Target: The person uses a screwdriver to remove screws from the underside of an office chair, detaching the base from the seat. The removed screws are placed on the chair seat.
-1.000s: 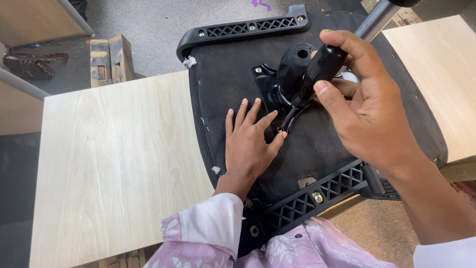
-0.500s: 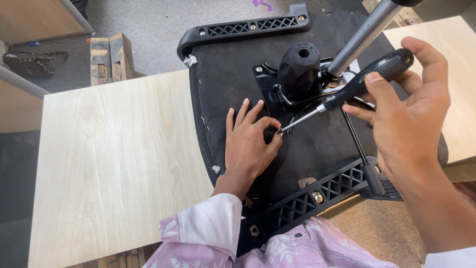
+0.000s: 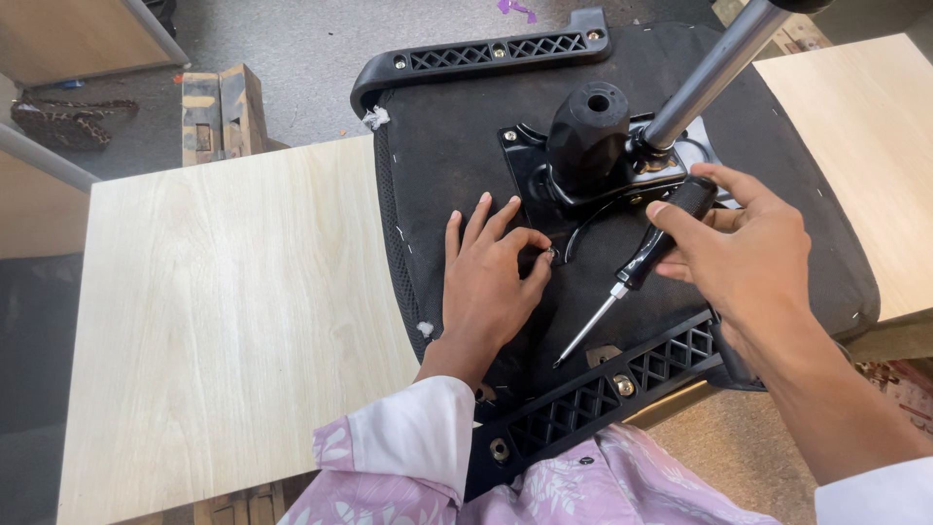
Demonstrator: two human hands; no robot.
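An upturned black office chair seat (image 3: 457, 136) lies across light wooden boards. My left hand (image 3: 486, 282) rests flat on its fabric underside, thumb and forefinger pinching a small screw (image 3: 549, 255) beside the black metal mechanism plate (image 3: 530, 170). My right hand (image 3: 743, 258) grips a screwdriver (image 3: 637, 272) by its black handle, the steel tip pointing down-left toward the seat's near edge, away from the screw. A black knob (image 3: 588, 136) and a chrome gas cylinder (image 3: 714, 68) rise from the plate.
Black lattice armrest brackets run along the far edge (image 3: 496, 53) and near edge (image 3: 622, 379) of the seat. A light wooden board (image 3: 224, 311) lies at left, another (image 3: 865, 146) at right. Wooden blocks (image 3: 219, 112) stand on the grey floor behind.
My right hand drew the screwdriver off the screw and lowered it, the tip swinging down toward the seat's near edge. My left fingers curled around the screw.
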